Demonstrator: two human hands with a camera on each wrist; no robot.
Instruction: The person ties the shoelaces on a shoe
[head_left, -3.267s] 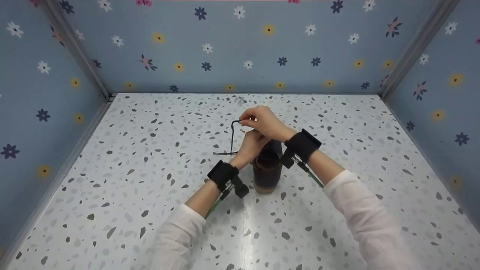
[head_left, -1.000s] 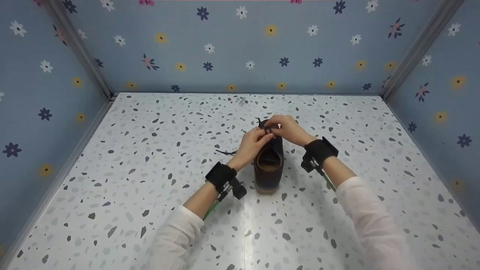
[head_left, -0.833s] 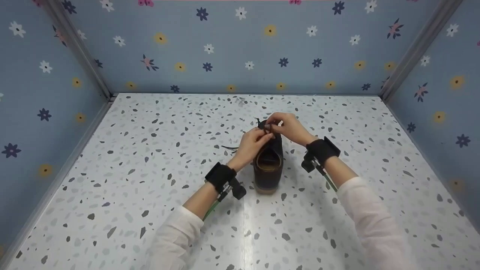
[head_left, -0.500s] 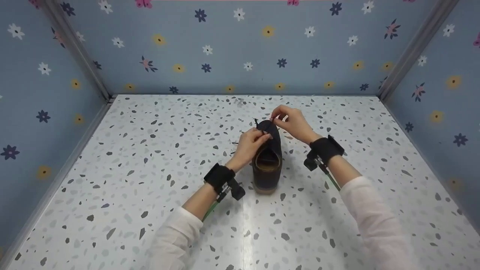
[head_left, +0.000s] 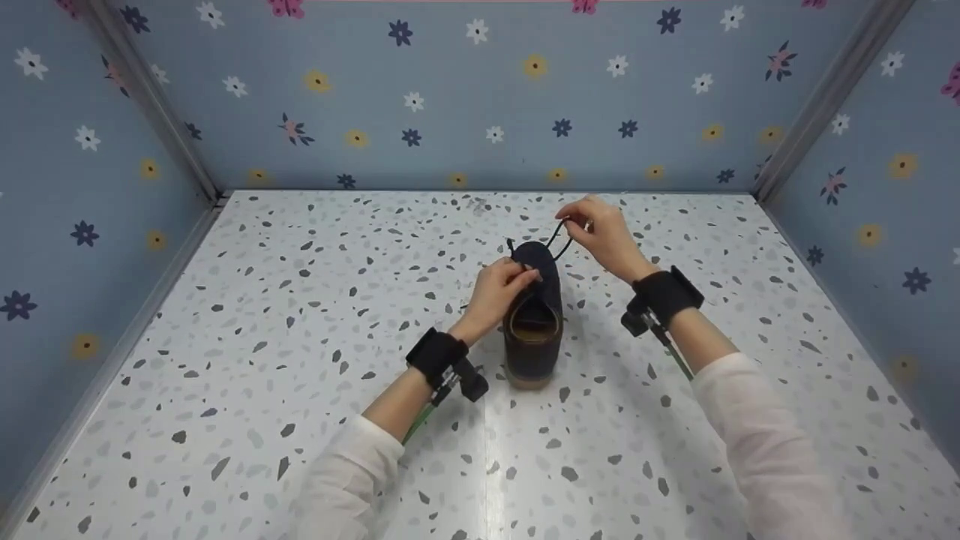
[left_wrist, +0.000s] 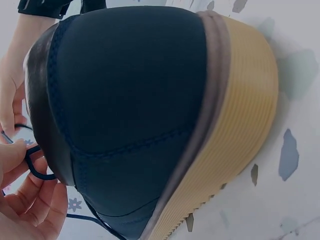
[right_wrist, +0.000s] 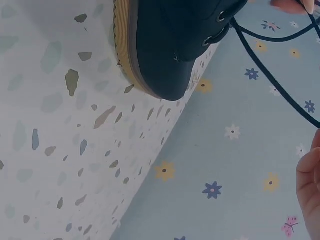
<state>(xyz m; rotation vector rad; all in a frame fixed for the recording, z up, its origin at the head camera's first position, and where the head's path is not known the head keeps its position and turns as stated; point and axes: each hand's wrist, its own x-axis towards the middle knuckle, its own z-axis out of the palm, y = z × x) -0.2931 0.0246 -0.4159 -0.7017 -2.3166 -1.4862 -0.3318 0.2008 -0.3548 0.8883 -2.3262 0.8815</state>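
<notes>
A dark navy shoe (head_left: 534,364) with a tan ridged sole (left_wrist: 250,75) stands upright on the table, toe pointing away. My left hand (head_left: 493,291) is over its front, pinching a dark lace (left_wrist: 36,171) between thumb and fingers. Beyond the toe and to the right, my right hand (head_left: 604,234) pinches a raised stretch of lace (head_left: 555,235). Two strands of that lace (right_wrist: 272,80) run from the eyelets toward the hands in the right wrist view. A short lace end (head_left: 511,244) sticks up beyond my left fingers. The left hand hides part of the lacing.
The white speckled table (head_left: 300,360) surrounds the shoe. Blue flowered panels (head_left: 450,90) rise at the back and both sides. Each wrist wears a black strap (head_left: 437,354) with a small camera and a green cable.
My right hand, earlier left of the shoe with a lace, came in beside the left fingers, then moved right and away, drawing the lace out. My left hand stays nearly in place over the past second.
</notes>
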